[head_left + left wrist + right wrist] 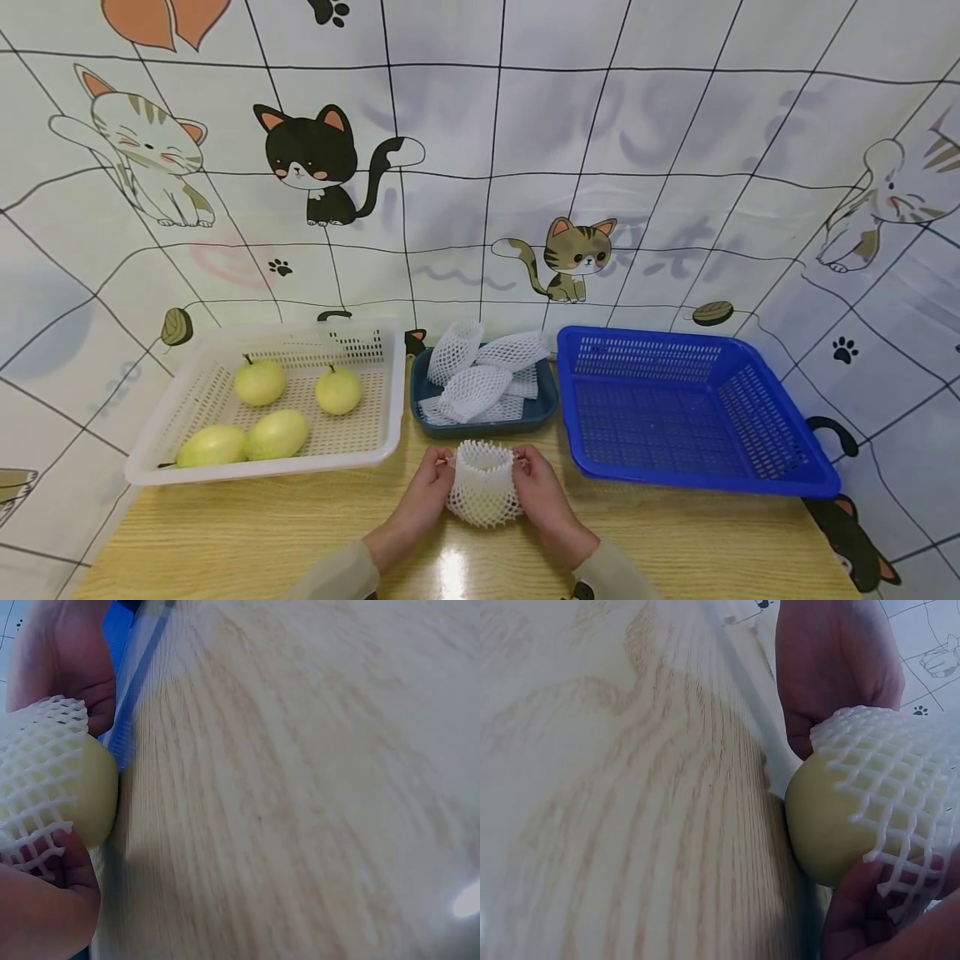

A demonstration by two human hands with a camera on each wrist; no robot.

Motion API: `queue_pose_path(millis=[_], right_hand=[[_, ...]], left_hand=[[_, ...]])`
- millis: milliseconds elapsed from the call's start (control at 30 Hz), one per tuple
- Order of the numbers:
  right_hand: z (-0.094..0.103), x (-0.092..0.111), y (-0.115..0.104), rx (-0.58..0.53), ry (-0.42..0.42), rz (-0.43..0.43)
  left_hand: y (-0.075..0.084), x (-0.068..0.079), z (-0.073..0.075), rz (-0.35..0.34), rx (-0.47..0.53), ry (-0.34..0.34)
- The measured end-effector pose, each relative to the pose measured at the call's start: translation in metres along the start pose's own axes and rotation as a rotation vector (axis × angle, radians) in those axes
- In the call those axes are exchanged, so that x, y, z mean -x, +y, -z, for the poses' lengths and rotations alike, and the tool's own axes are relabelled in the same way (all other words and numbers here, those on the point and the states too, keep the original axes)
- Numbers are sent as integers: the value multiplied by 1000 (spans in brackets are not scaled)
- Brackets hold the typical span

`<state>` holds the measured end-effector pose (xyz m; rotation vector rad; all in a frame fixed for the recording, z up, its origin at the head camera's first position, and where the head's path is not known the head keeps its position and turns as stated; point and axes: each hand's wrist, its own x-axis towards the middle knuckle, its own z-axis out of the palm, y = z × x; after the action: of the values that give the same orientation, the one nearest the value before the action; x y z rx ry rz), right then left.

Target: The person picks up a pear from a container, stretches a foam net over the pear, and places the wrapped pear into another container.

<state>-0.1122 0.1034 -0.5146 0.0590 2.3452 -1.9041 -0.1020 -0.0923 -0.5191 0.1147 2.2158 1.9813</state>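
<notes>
A white foam net sleeve [487,487] stands over a yellow-green pear [814,821] at the table's front middle. Its open mouth faces up, and the pear's bare lower end sticks out of the mesh in both wrist views. On one side my left hand [426,493] pinches the net's edge. Opposite it, my right hand [543,493] grips the net with thumb and fingers. In the left wrist view the mesh [41,776] covers most of the pear [103,791], partly cut off by the frame. The pear's top is hidden inside the sleeve.
Several pears [339,391] lie in a white plastic basket [390,400] at left. Just behind my hands sits a dark teal tray [551,400] with several foam nets [476,392]. A blue basket [637,417] stands at right. Behind them hangs a cat-patterned cloth [450,208].
</notes>
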Motion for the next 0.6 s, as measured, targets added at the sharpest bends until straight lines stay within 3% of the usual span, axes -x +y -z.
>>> queue_pose_path(millis=[233,467,600], right_hand=[[2,-7,11,-8,-6,14],[4,-13,17,66,-16,23],[9,-12,17,8,-65,-15]], left_hand=[[-8,-6,-3,-1,-37,5],[-9,-9,-3,-3,-96,19],[-7,-8,-1,-5,-114,11]])
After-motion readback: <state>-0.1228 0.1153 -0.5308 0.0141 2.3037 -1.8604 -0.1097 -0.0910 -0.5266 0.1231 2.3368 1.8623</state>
